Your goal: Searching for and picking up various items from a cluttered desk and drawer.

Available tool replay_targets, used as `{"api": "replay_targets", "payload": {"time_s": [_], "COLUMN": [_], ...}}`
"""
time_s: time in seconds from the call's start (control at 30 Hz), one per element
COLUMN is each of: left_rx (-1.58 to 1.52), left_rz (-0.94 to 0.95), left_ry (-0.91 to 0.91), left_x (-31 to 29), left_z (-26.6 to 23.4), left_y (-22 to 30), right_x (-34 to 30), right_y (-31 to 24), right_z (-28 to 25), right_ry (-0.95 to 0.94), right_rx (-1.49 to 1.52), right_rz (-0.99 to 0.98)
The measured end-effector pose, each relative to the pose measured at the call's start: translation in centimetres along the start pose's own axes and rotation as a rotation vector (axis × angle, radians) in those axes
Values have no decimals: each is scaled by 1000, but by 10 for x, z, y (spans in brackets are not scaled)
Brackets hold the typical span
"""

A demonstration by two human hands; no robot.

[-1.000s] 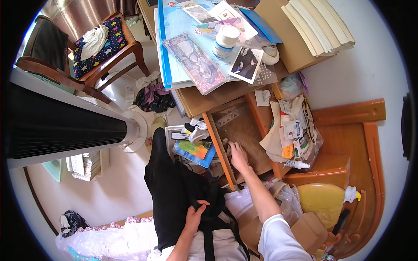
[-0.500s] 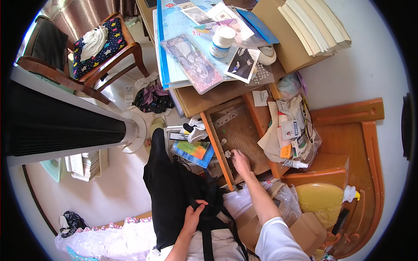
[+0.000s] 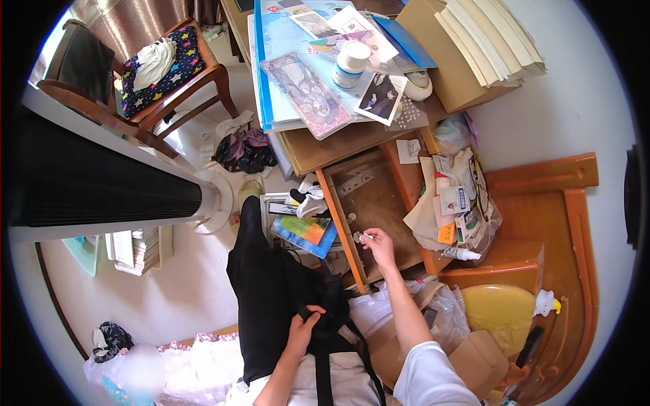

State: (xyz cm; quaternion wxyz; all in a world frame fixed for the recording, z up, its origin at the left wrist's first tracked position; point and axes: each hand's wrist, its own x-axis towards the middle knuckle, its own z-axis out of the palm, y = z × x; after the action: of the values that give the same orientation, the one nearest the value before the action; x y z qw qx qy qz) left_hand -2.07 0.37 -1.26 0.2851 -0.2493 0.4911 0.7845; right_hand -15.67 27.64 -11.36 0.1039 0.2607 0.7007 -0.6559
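Observation:
An open wooden drawer juts out from the desk. Over its near end, my right hand pinches a small whitish piece, too small to name. On the drawer's bottom lie a clear ruler with cut-out shapes and a small pale round bit. My left hand rests at my lap, its fingers closed round a black strap that lies against black trousers.
Above the drawer, the desk top bears a white bottle, a photo and a blue folder. Papers in a plastic bag stand right of it. A tower fan leans into view left; a yellow stool seat is lower right.
My right hand has lifted slightly from the drawer's bottom, with the small whitish piece between its fingertips. My left hand keeps its hold on the strap. The view has shifted a little.

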Motion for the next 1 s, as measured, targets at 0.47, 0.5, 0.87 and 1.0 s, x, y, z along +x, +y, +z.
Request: {"api": "replay_targets", "payload": {"time_s": [0.47, 0.5, 0.87, 1.0], "left_rx": [211, 229, 312, -159], "left_rz": [171, 178, 445, 412], "left_ry": [-142, -149, -305, -27], "left_x": [-27, -33, -66, -53], "left_z": [17, 20, 57, 25], "left_y": [38, 47, 89, 94], "right_x": [-159, -163, -156, -191], "right_y": [-26, -25, 28, -47], "right_z": [16, 26, 76, 76], "right_ry": [-796, -750, -111, -172], "right_rx": [215, 231, -859, -847], "right_rz": [365, 416, -174, 57]}}
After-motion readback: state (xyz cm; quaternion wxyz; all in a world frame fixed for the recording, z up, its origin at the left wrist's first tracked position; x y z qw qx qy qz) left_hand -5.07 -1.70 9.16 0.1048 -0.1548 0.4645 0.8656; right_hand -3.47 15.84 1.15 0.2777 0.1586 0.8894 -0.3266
